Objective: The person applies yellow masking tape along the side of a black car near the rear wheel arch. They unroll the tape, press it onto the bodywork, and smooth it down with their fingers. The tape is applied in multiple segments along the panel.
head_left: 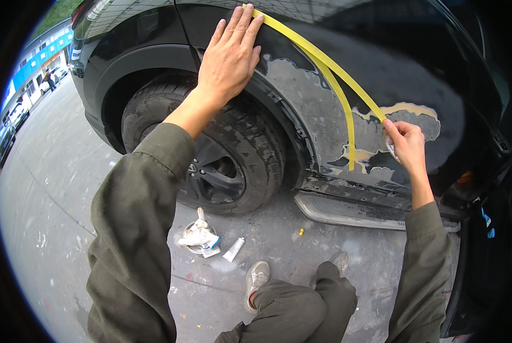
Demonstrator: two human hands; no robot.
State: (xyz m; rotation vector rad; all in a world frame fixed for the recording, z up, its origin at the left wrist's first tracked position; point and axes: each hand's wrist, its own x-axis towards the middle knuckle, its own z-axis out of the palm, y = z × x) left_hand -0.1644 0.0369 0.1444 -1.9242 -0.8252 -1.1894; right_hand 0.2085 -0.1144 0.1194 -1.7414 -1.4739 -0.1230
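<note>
My left hand (232, 58) lies flat on the black car's rear body panel above the wheel arch, fingertips pressing the upper end of a yellow masking tape strip (320, 55). From there the strip runs down to the right, stretched to my right hand (405, 139). That hand grips the tape roll (390, 148), mostly hidden behind the fingers. A second yellow tape strip (346, 107) curves down over the sanded grey patch (301, 90) and ends near its lower edge. Beige filler (414, 109) rims another sanded patch close to my right hand.
A tyre (256, 171) stands below my left arm. On the concrete floor are a tin with white gloves (200, 238), a white tube (234, 249) and a small yellow object (301, 232). The side step (346, 212) juts out low. Parked cars (18, 113) show far left.
</note>
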